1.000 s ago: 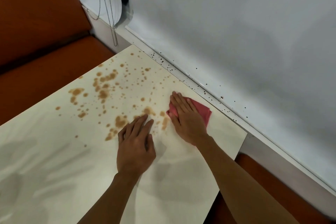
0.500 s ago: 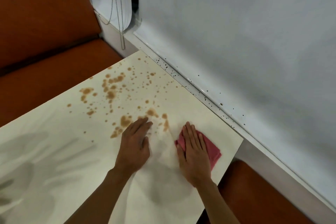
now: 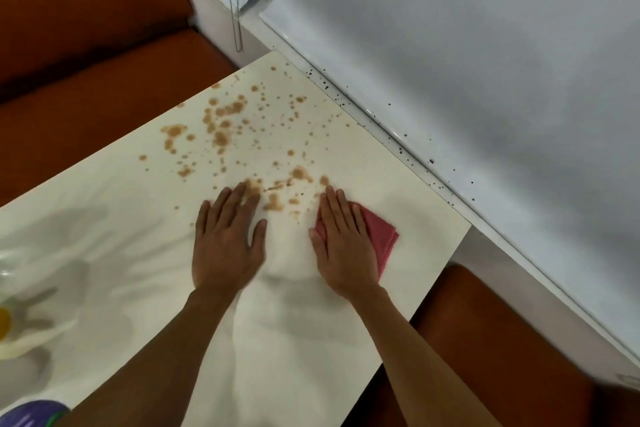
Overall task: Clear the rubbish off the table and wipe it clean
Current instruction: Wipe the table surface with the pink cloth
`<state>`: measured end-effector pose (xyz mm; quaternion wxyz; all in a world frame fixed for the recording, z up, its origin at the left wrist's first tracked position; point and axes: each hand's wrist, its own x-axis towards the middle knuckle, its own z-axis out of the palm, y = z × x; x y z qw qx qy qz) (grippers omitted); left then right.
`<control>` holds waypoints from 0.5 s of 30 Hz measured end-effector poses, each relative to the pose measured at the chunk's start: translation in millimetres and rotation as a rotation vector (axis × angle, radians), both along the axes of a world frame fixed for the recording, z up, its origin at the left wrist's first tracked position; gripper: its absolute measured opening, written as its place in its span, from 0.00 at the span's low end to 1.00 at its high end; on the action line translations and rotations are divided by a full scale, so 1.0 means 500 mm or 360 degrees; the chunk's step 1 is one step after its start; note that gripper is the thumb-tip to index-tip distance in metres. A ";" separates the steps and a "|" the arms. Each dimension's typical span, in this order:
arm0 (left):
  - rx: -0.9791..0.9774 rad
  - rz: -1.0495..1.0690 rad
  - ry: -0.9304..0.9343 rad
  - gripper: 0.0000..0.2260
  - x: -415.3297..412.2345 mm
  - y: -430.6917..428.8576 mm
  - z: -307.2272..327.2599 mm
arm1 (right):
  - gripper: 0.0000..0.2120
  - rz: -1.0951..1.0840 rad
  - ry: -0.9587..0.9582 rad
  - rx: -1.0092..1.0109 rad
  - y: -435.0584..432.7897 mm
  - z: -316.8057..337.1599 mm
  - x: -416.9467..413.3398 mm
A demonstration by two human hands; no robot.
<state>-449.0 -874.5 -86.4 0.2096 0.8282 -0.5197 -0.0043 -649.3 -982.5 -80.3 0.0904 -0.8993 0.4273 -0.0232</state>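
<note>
Pink cloth (image 3: 377, 236) has slid nearer the brown splashes (image 3: 220, 138) under the flat, together fingers (image 3: 337, 211) of the right hand (image 3: 346, 246); mid-wipe, sweep through them next.

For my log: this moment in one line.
wiping | right hand flat on pink cloth | left hand flat on table | brown stains unwiped

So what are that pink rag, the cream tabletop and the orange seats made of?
The folded pink rag looks like soft matte cloth: it folds flat in layers. The cream tabletop seems smooth laminate with a slight sheen; brown drops sit on it unabsorbed. The orange bench seat looks like matte padded upholstery, vinyl or fabric, unclear which.
</note>
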 end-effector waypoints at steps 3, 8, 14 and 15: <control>-0.0006 0.0022 0.0016 0.23 -0.001 -0.002 0.002 | 0.32 -0.0011 -0.0055 0.0018 0.014 -0.001 -0.085; 0.0026 0.0035 0.0008 0.23 0.001 -0.005 0.006 | 0.33 -0.0751 -0.0076 -0.0054 -0.056 -0.008 0.012; 0.0018 0.0033 0.0027 0.23 0.004 -0.003 0.005 | 0.32 0.0136 -0.0008 0.0027 0.053 0.007 -0.063; 0.0019 0.0032 0.0032 0.23 0.004 -0.003 0.006 | 0.32 0.0055 -0.0020 0.0012 0.042 0.002 -0.085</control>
